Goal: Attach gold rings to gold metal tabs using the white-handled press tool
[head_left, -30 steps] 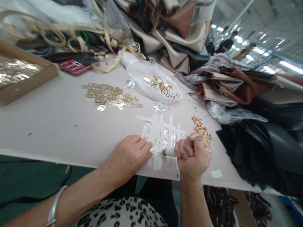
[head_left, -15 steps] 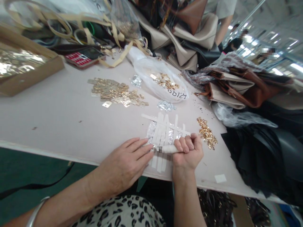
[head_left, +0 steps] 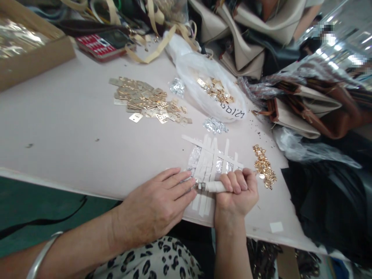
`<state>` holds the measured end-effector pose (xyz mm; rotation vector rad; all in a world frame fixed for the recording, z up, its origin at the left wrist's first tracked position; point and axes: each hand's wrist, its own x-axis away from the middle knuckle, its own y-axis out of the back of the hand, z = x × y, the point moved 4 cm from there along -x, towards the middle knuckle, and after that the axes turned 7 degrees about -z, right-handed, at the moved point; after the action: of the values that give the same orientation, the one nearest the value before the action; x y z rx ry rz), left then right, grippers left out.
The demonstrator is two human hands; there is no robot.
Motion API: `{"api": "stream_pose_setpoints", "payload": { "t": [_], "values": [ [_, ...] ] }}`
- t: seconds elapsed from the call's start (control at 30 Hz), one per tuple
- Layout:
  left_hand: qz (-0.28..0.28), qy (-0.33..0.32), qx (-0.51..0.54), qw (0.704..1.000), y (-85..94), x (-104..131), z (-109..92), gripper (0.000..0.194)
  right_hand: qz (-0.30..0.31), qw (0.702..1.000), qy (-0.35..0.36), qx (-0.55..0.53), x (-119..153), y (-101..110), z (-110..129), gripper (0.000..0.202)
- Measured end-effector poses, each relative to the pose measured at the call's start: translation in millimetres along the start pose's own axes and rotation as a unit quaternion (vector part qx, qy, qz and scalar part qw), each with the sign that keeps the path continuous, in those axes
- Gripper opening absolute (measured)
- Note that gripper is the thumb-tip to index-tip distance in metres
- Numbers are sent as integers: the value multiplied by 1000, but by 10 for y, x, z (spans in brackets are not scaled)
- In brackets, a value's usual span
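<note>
My right hand (head_left: pixel 236 193) is closed round a hand tool (head_left: pixel 216 186) with a handle wrapped in white tape. The tool lies level and its squarish metal end points left. My left hand (head_left: pixel 165 195) meets that end, its long fingers stretched close together and its thumb hidden. A small shiny metal piece (head_left: pixel 196 185) shows at the left fingertips, partly covered. Both hands are over a patch of white tape strips (head_left: pixel 207 155) stuck on clear plastic at the table's front edge.
Gold metal plates (head_left: pixel 142 99) lie heaped on the table (head_left: pixel 66 128), near silvery bits (head_left: pixel 215 125). A white plastic bag (head_left: pixel 188 69) holds gold parts. Small gold fittings (head_left: pixel 264 166) lie right of my hands. A cardboard box (head_left: pixel 37 64), brown bags (head_left: pixel 328 112) and black sheets (head_left: pixel 325 201) surround the work area.
The view has shifted, so the table things appear farther right and those at the back higher. Both hands keep nearly the same hold at the tool.
</note>
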<state>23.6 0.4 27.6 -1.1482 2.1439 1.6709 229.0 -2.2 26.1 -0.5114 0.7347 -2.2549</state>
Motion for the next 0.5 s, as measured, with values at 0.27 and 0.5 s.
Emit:
{"api": "stream_pose_setpoints", "payload": {
  "t": [0.27,0.5],
  "values": [
    [-12,16,19,1000,-31,23,-6,25,141,983,89,81,354,-447,99,26],
    [-64,36,37,997,56,61,2,16,250,934,126,222,622,-652,124,20]
  ]
}}
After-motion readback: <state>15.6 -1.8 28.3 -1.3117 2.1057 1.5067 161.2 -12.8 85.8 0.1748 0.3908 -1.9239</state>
